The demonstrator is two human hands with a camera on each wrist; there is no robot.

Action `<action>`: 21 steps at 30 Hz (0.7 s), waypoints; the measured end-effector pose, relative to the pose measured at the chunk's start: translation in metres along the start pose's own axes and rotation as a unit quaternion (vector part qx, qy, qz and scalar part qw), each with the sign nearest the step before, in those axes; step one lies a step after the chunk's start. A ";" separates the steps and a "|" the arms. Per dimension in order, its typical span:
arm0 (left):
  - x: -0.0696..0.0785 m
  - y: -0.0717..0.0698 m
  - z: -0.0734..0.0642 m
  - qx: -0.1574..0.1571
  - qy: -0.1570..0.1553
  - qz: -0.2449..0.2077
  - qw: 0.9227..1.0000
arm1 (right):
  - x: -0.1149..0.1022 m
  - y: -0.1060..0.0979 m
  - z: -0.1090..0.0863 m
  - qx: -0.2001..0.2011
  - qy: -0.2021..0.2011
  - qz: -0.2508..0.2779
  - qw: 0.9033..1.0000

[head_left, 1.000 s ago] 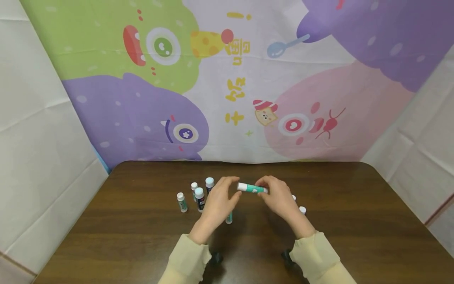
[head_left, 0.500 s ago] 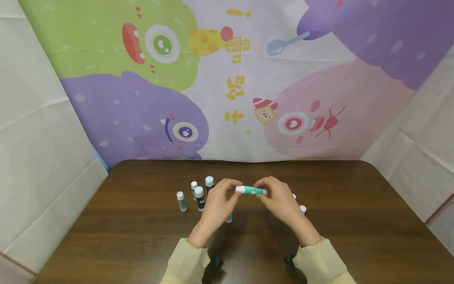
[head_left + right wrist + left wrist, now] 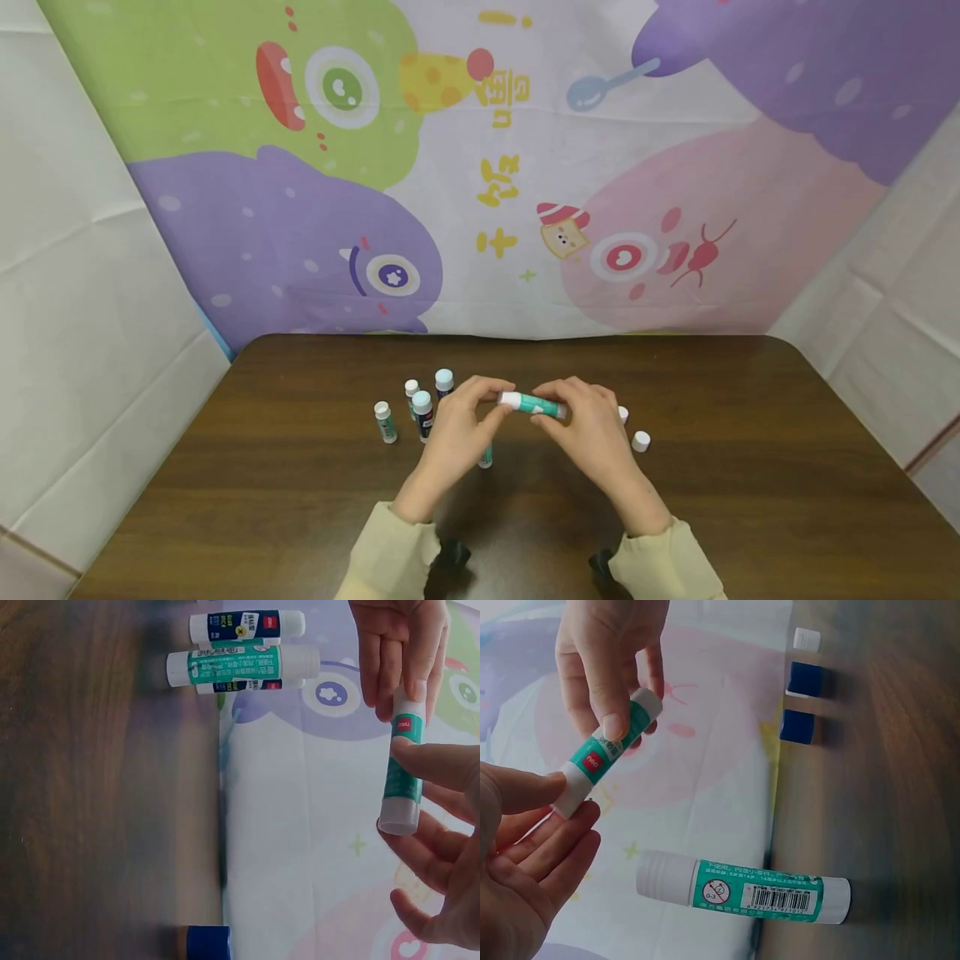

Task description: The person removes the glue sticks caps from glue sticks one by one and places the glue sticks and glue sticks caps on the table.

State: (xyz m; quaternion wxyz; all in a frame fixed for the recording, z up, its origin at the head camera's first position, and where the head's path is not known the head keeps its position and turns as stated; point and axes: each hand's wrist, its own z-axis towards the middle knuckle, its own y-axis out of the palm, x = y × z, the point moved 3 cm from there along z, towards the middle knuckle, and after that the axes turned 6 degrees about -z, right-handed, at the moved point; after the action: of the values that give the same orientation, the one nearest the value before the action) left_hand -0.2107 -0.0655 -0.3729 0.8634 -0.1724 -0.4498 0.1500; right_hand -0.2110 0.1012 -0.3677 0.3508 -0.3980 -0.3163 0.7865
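Note:
A glue stick [image 3: 536,405] with a green label and white ends is held above the table between both hands. My left hand [image 3: 465,421] pinches its white left end between thumb and fingers. With thumb and fingers, my right hand [image 3: 588,417] grips the green body nearer the other end. In the left wrist view, the glue stick's red logo [image 3: 593,762] shows between the two hands. Another green glue stick [image 3: 757,892] stands on the table near my left hand, partly hidden by it in the head view.
Left of my left hand stand a green glue stick [image 3: 386,423], a dark blue one [image 3: 423,421] and several others. Beyond my right hand lie small caps, a white cap [image 3: 807,639] and a blue cap [image 3: 798,726] among them. A printed cloth [image 3: 495,300] hangs behind the table [image 3: 300,517].
My left thumb and fingers, apart from the glue stick's white end a second ago, have closed on it. My right hand keeps its grip. The view has tilted slightly.

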 end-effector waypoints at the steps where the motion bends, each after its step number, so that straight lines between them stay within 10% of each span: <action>1: 0.000 0.000 0.000 -0.001 -0.001 -0.001 1.000 | 0.000 0.000 0.000 0.002 -0.004 0.000 1.000; 21: 0.000 -0.005 0.000 -0.004 -0.009 -0.018 1.000 | -0.001 -0.004 0.000 0.015 -0.010 0.001 1.000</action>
State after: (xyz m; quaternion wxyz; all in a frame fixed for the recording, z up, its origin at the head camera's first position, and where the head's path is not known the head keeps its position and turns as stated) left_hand -0.2103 -0.0701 -0.3707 0.8611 -0.1663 -0.4614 0.1339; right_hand -0.2095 0.1032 -0.3639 0.3524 -0.3849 -0.3074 0.7957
